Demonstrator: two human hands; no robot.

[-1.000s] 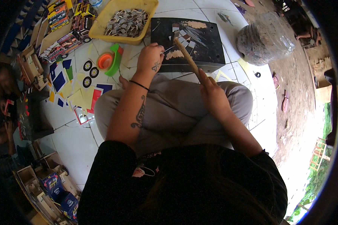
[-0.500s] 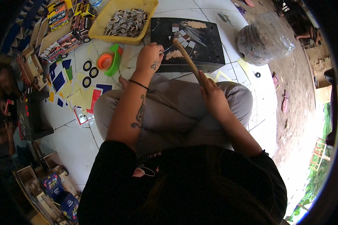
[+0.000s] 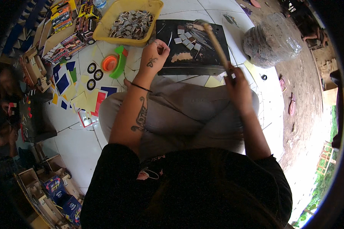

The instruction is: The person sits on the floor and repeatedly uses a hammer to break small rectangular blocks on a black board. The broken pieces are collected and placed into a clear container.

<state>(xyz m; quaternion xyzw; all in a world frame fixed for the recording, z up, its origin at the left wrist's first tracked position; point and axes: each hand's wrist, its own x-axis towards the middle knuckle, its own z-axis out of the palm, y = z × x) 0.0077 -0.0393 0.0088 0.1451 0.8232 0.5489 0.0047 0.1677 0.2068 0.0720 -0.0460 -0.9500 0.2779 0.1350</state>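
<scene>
From where I'm standing, taking twelve as straight ahead of the sitter, a black block (image 3: 212, 59) is lying at twelve to one, just beyond the crossed legs (image 3: 187, 99), probably so that both hands can work over it without stretching.

The left hand (image 3: 155, 55) is hovering by the block's near-left side, its fingertips closing narrowly around a thin, pale strip (image 3: 170, 39) that is pointing towards twelve. Such a fine pinch seems to suit so slender a piece and is leaving most of its length free. I can't tell what it's made of.

The right hand (image 3: 237, 86) is wrapping round a hammer's wooden handle (image 3: 216, 45), gripping near the end, perhaps for a fuller swing. The handle is slanting towards eleven, and the head is blurring over the block's far side; I can't tell whether it's touching anything.

Small square pieces (image 3: 187, 38) are lying in a loose cluster on the block, seemingly set out within easy reach, with thin slivers (image 3: 206, 37) beside them. At eleven, a yellow tub (image 3: 132, 41) is holding many more squares, its walls likely stopping them scattering. A green tape dispenser (image 3: 122, 65) is sitting between ten and eleven, near the left forearm.
</scene>
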